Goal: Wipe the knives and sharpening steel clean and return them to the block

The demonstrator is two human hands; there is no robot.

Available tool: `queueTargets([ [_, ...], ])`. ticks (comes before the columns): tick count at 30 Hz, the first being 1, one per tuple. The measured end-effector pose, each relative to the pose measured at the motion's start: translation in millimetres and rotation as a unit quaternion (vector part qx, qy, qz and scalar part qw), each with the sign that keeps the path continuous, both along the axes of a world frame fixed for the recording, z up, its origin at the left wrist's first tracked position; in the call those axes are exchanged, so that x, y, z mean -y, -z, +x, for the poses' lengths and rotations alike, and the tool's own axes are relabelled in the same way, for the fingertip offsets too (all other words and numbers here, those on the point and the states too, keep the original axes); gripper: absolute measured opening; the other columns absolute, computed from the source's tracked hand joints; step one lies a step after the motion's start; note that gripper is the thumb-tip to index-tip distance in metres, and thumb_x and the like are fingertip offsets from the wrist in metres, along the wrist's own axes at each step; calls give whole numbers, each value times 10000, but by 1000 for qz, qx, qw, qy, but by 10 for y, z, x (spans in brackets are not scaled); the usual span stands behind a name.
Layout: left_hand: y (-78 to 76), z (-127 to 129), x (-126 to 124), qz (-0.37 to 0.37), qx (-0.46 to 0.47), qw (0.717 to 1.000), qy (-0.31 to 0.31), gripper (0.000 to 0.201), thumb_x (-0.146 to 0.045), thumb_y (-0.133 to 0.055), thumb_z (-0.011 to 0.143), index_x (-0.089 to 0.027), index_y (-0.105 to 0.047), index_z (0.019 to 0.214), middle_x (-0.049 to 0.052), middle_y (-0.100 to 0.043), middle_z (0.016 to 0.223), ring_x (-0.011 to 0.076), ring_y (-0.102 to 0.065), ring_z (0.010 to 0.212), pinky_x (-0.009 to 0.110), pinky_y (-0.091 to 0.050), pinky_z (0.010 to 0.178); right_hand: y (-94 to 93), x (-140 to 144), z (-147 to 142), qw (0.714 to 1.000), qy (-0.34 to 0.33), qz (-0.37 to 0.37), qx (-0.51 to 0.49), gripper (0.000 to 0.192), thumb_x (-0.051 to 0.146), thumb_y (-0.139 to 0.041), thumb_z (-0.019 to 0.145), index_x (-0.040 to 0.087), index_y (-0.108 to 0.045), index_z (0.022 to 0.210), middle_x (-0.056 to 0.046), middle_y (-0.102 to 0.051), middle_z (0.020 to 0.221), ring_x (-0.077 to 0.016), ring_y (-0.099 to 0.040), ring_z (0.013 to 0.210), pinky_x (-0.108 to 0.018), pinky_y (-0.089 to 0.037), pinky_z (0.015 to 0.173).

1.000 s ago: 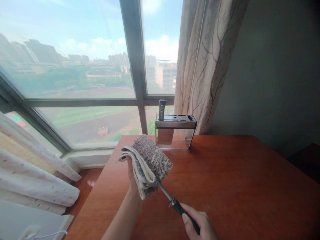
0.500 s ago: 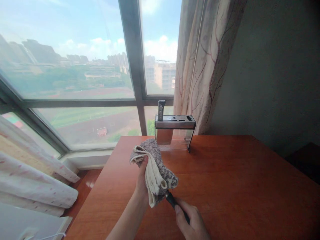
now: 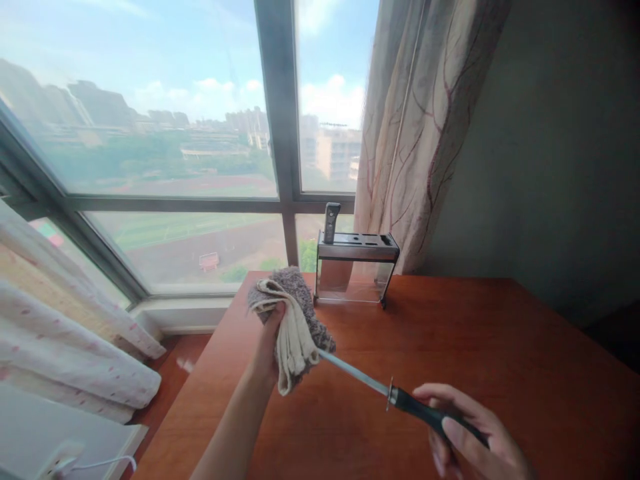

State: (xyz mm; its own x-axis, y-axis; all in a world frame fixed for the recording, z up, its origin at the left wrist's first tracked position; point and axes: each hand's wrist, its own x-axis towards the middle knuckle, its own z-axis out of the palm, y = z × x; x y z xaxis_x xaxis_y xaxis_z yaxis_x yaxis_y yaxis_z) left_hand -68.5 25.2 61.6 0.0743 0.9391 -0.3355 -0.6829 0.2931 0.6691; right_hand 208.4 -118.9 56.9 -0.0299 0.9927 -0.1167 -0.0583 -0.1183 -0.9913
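Left hand [image 3: 270,333] was closed around a folded cloth [image 3: 293,320], grey and nubbly on one face and cream on the other, held raised above the near left part of the desk [image 3: 475,347]. I noted that the cloth was wrapped about the far end of a honing steel [image 3: 356,375], so that the tip of the rod was hidden inside the folds and only the middle run of bare metal showed between cloth and guard. Right hand [image 3: 470,437] was closed on the black handle of the steel, low at the right of the view, with the fingers curled over the grip just behind the small guard. The rod ran on a slant from that hand up and leftward into the cloth, clear of the desk surface as far as I could judge. At the back of the desk, close to the window [image 3: 150,167], stood a knife block [image 3: 356,267] with a metal slotted top and a clear body. One dark knife handle [image 3: 331,222] stood upright out of its left end, and the broad blade could be seen through the clear wall below. A patterned curtain [image 3: 415,133] hung just behind and to the right of the block. White bedding [image 3: 65,347] with small pink marks lay at the lower left, beside the desk.
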Motion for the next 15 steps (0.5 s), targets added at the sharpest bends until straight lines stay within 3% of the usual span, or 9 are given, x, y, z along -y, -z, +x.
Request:
queueTargets([
  [3,42,59,99,5,-69,992,106,414,-364,-782,620,-127,-670,940,102,-722,850,256,-680,779,345,-554,721,-311,-159,192,990,81,91,-63,308,442,-612,785,175,-678,925,-13,-549,534,-152,-532,490,-244,-401,435],
  [5,31,104,173,56,-108,976,179,469,-294,-813,559,-128,-682,978,109,-726,930,286,-667,878,371,-533,798,-517,-338,227,971,184,125,-88,221,393,-612,798,185,-675,842,20,-489,486,-127,-505,455,-213,-366,394],
  [7,-17,157,237,120,-132,951,253,514,-230,-819,516,-144,-692,1006,92,-726,963,309,-643,945,396,-504,853,-699,-562,204,954,236,163,-87,203,383,-624,790,183,-656,776,34,-472,483,-98,-467,416,-194,-338,369],
  [9,-84,220,283,173,-151,917,328,538,-186,-819,497,-157,-701,1021,76,-722,983,318,-618,992,405,-473,895,-840,-814,140,951,228,192,-79,238,408,-635,782,180,-630,716,61,-399,445,-77,-413,376,-186,-317,355],
  [12,-148,325,319,228,-176,857,428,574,-172,-815,507,-161,-690,1067,76,-706,1026,309,-597,1021,395,-436,929,-952,-1185,-15,965,160,202,-55,299,463,-633,777,175,-596,705,70,-382,477,-66,-359,372,-183,-271,334],
  [15,-118,406,335,246,-181,833,461,642,-170,-807,522,-149,-649,1144,92,-684,1072,302,-591,1024,385,-420,938,-947,-1467,-217,973,117,196,-27,352,524,-610,772,182,-552,710,72,-387,507,-65,-330,393,-179,-256,338],
])
